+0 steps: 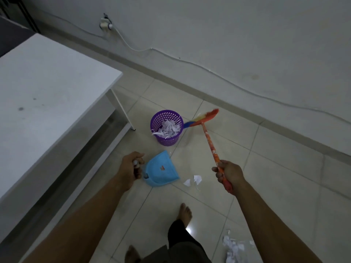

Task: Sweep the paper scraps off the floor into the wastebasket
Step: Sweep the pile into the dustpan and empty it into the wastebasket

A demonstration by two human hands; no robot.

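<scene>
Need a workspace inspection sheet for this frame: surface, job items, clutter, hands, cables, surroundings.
Surface: pale glossy floor tiles.
Job's things: purple perforated plastic wastebasket with shredded paper inside; blue plastic dustpan; orange-handled broom, its head blurred beside the wastebasket; white paper scraps on the floor by the dustpan; crumpled paper pile at lower right.
Clutter: nothing seen.
Grippers: left hand grips the dustpan's handle; right hand grips the broom's handle.
Cables: white cable runs from a wall socket along the grey wall.
Surroundings: white table at left.
</scene>
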